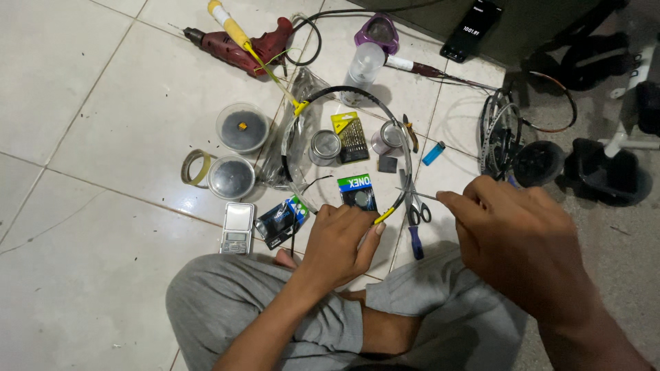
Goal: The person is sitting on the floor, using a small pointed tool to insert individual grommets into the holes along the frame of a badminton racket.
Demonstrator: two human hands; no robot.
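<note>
**Holding a racket frame for stringing**

Gripping the racket frame [344, 148] at its near rim, the left hand [340, 240] is closed; a thin string [416, 195] is pinched by the right hand [512, 237]. The string could slip if slackened. The frame's long axis runs near-to-far on the floor [103, 110].

Unstrung black racket frame [344, 93], floor-flat

Black racket frame [357, 96] with yellow patches. Dark red power drill [237, 47] near far edge of white tiled floor [103, 103]. Yellow-handled tool [230, 27] across drill. Purple lid [377, 31], blue lighter [433, 152], silver pocket scale [238, 227], black-handled scissors [416, 206], grey trousers [227, 302], green-and-blue packet [357, 191].
</note>
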